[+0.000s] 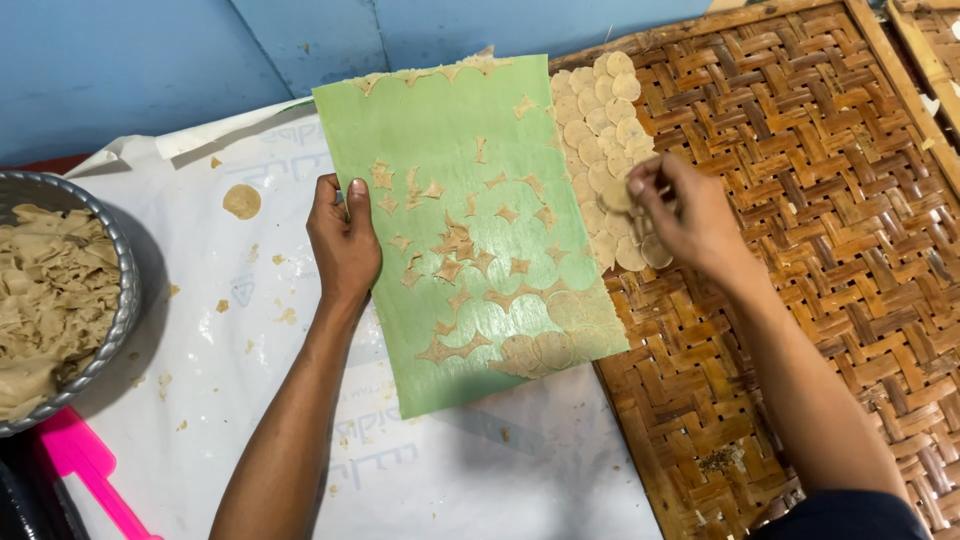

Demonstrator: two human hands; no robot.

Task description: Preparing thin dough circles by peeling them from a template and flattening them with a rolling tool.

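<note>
1. Lifting thin dough rounds off the green sheet [470, 220] and laying them on the woven bamboo tray [830, 250] looks like the step you are in. The tray lies at your right on the worktop, its near-left edge running under the sheet's right side.
2. The white plastic cover [250, 400] spreads under the sheet and over the worktop, flecked with crumbs and one stray round [241, 201].
3. The green sheet lies with its long axis running away from you, its far end tipped slightly to the left. It overlaps both the cover and the tray. Leftover dough scraps dot its middle, and uncut-looking rounds sit along its near-right corner.
4. The metal bowl [125, 300] at the far left holds a heap of dough trimmings. A pink tool [85, 465] lies just below it.
5. The patch of laid rounds [600, 130] overlaps like scales at the tray's far-left corner.
6. Your left hand [343, 245] grips the sheet's left edge, thumb on top.
7. Your right hand [685, 215] pinches one round [617, 195] over the patch. My judgement: the next move calls for a light release, overlapping its neighbours without creasing.
</note>
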